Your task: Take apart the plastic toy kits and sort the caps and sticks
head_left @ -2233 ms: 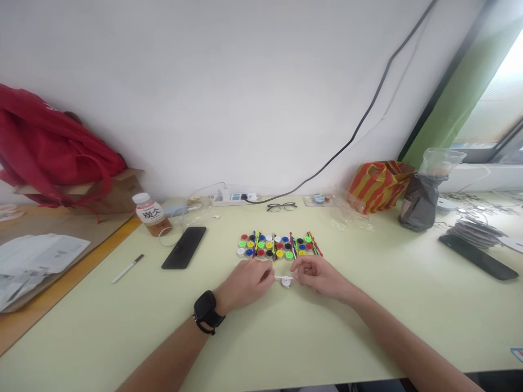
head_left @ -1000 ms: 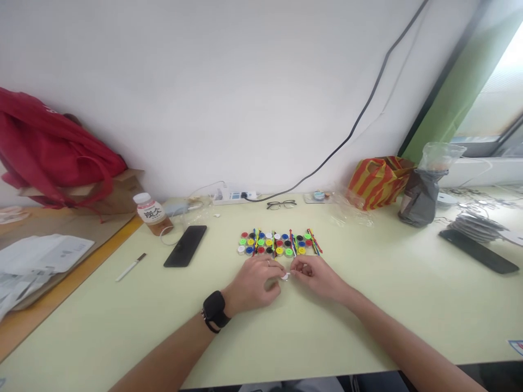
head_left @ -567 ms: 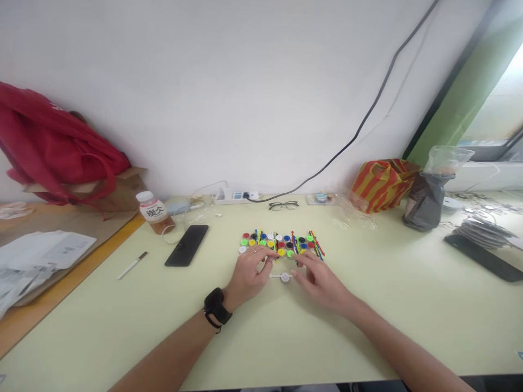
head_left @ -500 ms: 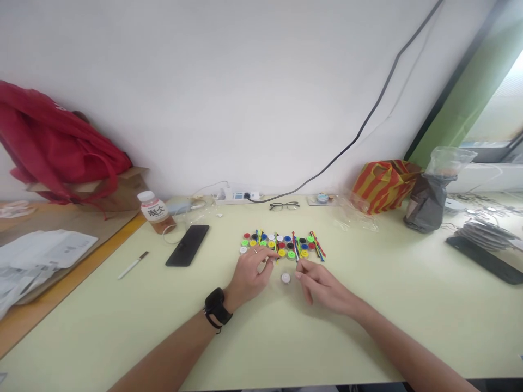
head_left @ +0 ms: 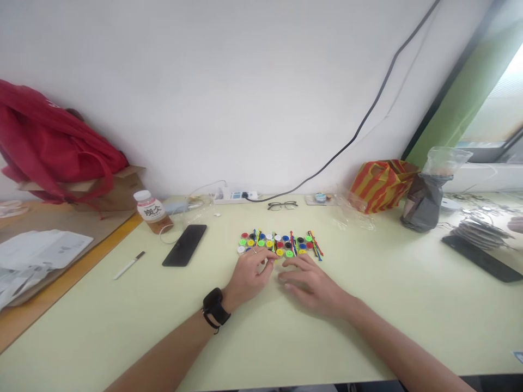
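Note:
Small round pieces with coloured tops [head_left: 279, 252], in red, yellow, green, blue, black and white, lie in rows mid-table. Bundles of thin coloured sticks [head_left: 316, 246] lie among them. My left hand [head_left: 251, 275] rests at the front edge of the rows, thumb and index finger brought together; whatever is between them is too small to make out. Just to its right, my right hand [head_left: 312, 286] reaches over the table, palm down, with its fingers apart. No loose white-topped piece shows in front of the rows; my right hand covers that spot.
A black phone [head_left: 184, 245], a pen [head_left: 129, 265] and a drink bottle [head_left: 152, 212] lie to the left. Glasses [head_left: 282, 206] and a power strip [head_left: 235, 197] sit near the wall. Rightward are a striped bag [head_left: 382, 185], a grey bag [head_left: 425, 204] and another person's hand [head_left: 515, 224].
My right hand has shifted left and spread its fingers over the spot of the loose white-topped piece, which is now hidden. My left hand stays in place. Another person's hand appears at far right.

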A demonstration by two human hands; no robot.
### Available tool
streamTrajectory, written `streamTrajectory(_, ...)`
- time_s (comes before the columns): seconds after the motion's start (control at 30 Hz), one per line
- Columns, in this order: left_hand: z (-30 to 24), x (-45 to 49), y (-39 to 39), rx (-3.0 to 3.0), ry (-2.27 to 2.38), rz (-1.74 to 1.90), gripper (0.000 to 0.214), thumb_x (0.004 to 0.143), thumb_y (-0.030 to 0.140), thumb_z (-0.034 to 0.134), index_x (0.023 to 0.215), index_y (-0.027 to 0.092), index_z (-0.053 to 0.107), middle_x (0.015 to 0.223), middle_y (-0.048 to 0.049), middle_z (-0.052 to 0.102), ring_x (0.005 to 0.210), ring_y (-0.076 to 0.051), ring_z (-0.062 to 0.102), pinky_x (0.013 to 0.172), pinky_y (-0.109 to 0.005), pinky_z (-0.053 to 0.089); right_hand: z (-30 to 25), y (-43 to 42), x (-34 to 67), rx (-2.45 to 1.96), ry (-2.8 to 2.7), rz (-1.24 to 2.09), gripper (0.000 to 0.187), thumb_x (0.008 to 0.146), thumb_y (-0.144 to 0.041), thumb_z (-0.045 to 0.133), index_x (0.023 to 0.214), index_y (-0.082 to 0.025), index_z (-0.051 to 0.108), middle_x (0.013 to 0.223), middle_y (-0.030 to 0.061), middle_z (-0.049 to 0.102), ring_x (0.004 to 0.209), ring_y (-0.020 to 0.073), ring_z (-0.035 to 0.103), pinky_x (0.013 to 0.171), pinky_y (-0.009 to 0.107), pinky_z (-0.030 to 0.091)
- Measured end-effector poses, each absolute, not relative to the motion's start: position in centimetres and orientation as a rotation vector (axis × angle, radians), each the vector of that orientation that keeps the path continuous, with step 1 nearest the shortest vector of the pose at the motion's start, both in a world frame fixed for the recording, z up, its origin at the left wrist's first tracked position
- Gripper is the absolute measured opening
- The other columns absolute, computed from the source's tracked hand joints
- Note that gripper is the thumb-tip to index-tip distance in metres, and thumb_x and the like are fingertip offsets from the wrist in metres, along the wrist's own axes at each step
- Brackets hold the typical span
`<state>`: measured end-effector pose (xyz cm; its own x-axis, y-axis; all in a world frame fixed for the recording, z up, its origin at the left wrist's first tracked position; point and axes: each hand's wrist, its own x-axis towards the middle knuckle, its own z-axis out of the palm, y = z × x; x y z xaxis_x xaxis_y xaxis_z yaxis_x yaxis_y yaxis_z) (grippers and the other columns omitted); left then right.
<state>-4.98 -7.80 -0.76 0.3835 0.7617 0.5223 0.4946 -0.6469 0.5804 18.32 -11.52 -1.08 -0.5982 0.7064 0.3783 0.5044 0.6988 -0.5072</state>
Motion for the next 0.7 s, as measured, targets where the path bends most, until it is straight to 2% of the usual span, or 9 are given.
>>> streamTrajectory(0.17,-0.93,-5.1,-7.52,2.284,1.098,1.138,0.022,0.092,0.01,0.057,0.099,0.023,0.074,0.095,-0.0015,0.074,0.085,-0.018,0.066,0.08,-0.031,0.05,-1.12,-11.29,17.89,-0.886,-2.336,0.555,0.021,0.099,-0.015,0.056,0.113,-0.024,0.07,0.114,0.0075,0.072,0.108,0.0233,0.063,0.097,0.039,0.05)
streamTrajectory(0.33,-1.16,-5.29,-7.22,2.267,1.104,1.094,0.021,0.092,0.011,0.057,0.098,0.022,0.074,0.094,-0.0013,0.074,0.081,-0.017,0.065,0.079,-0.031,0.049,-1.32,-11.22,17.63,-0.895,-2.259,0.692,0.015,0.096,-0.012,0.056,0.093,-0.022,0.066,0.097,0.0054,0.069,0.089,0.0193,0.064,0.079,0.031,0.052)
streamTrajectory(0.53,-1.51,-5.24,-6.96,2.228,1.106,1.111,0.023,0.091,0.011,0.057,0.099,0.022,0.075,0.094,-0.002,0.076,0.086,-0.018,0.068,0.081,-0.032,0.051,-1.28,-11.46,17.64,-0.928,-2.197,0.776,0.021,0.093,-0.006,0.051,0.099,-0.022,0.063,0.097,0.0044,0.067,0.087,0.0178,0.061,0.075,0.027,0.05)
streamTrajectory(0.7,-1.55,-5.16,-6.81,2.212,1.125,1.064,0.024,0.09,0.01,0.057,0.099,0.022,0.075,0.093,-0.0008,0.076,0.082,-0.017,0.067,0.072,-0.029,0.049,-1.1,-11.57,17.76,-0.953,-2.196,0.806,0.023,0.093,-0.006,0.052,0.103,-0.022,0.064,0.099,0.004,0.066,0.085,0.0168,0.061,0.073,0.026,0.049)
